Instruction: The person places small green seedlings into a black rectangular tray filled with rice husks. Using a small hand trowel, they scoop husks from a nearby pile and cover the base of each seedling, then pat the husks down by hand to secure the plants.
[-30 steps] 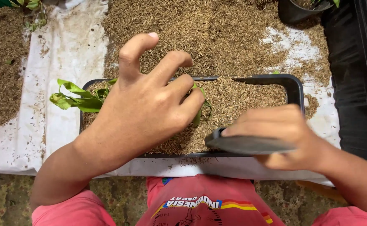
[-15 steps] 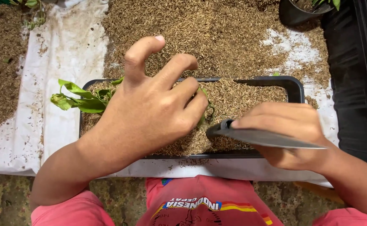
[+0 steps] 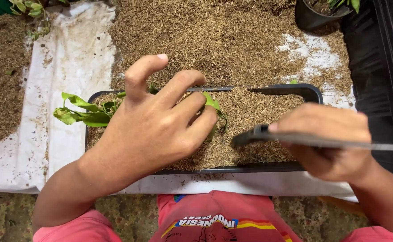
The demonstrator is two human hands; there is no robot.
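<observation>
- Left hand (image 3: 154, 130) down over the left half of a black rectangular tray (image 3: 310, 92), fingers pressing into the brown husk filling (image 3: 254, 112) around a small green plant (image 3: 82, 114).
- Grip there: fingers curled together on the plant's base, index finger raised and pointing toward 12 o'clock; cannot tell how firmly the stem is pinched, palm hiding it.
- Leaves spilling out over the tray's edge at 9 o'clock, one more leaf peeking out beside the fingertips at 3 o'clock of the hand.
- Right hand (image 3: 330, 143) at 3 o'clock, hovering above the tray's right half, grip clamped on a flat dark trowel-like tool (image 3: 268, 136), its blunt end pointing toward 9 o'clock, near the left hand but apart from it.
- Tray sitting on a white sheet (image 3: 71, 58) strewn with loose husk (image 3: 214, 40).
- Dark round pot (image 3: 310, 18) at 1 o'clock, well apart.
- Red shirt (image 3: 219, 217) at 6 o'clock.
</observation>
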